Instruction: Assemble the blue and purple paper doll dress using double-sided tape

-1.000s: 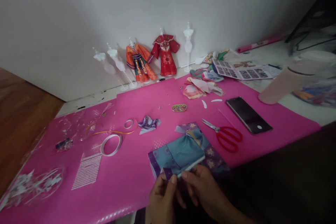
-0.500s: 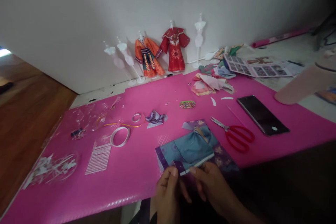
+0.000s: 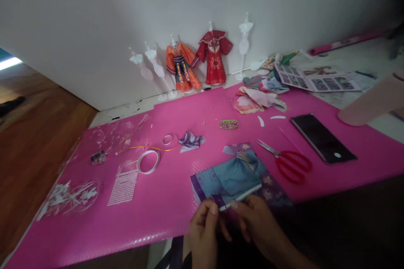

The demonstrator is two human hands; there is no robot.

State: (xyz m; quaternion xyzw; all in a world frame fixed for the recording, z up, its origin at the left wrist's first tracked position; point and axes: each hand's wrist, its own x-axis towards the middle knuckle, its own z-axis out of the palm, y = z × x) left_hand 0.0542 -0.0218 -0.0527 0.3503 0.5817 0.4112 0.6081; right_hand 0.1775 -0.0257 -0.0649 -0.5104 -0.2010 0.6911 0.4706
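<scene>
A small blue doll garment (image 3: 227, 178) with purple trim lies folded near the table's front edge, over a dark purple flowered cloth (image 3: 271, 185). My left hand (image 3: 205, 222) pinches its near edge at the purple trim between thumb and finger. Just to the right, my right hand (image 3: 255, 220) is closed on the same edge, where a white strip (image 3: 244, 193) runs along it. The undersides of the fingers are hidden. Red-handled scissors (image 3: 287, 162) lie partly spread to the right of the garment. A purple patterned scrap (image 3: 191, 141) sits beyond it, to the left.
Pink sheeting (image 3: 170, 206) covers the table. A phone (image 3: 322, 138), a bead-filled case (image 3: 229, 124), a tape roll (image 3: 148, 162) and a gem sheet (image 3: 123, 187) lie on it. Dressed mini mannequins (image 3: 216, 56) stand by the wall. A pale pink cylinder (image 3: 366, 101) is at right.
The whole view has shifted slightly, so things appear a little further right. Both hands keep their hold on the garment's edge, almost unmoved against it.
</scene>
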